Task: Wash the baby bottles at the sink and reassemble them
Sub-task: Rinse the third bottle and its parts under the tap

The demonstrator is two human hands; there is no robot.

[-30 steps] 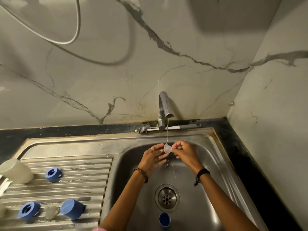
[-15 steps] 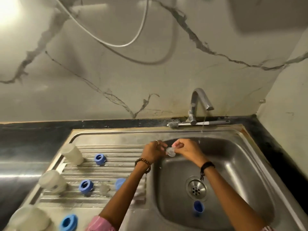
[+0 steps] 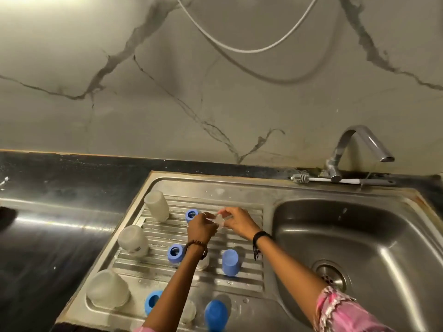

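Both hands hold a small clear silicone teat above the ribbed drainboard. My left hand grips it from the left and my right hand pinches it from the right. Three frosted bottle bodies stand upside down on the drainboard's left side: one at the back, one in the middle, one at the front. Blue collar rings and blue caps lie among them. Another clear teat sits partly hidden under my left forearm.
The steel sink basin with its drain lies to the right. Behind it stands the tap, with a bottle brush lying on the rim. Dark countertop extends left. A white cable hangs on the marble wall.
Both hands carried the teat left, from under the running tap over the basin to above the drainboard. The view swung left with them. No water stream shows at the tap now.
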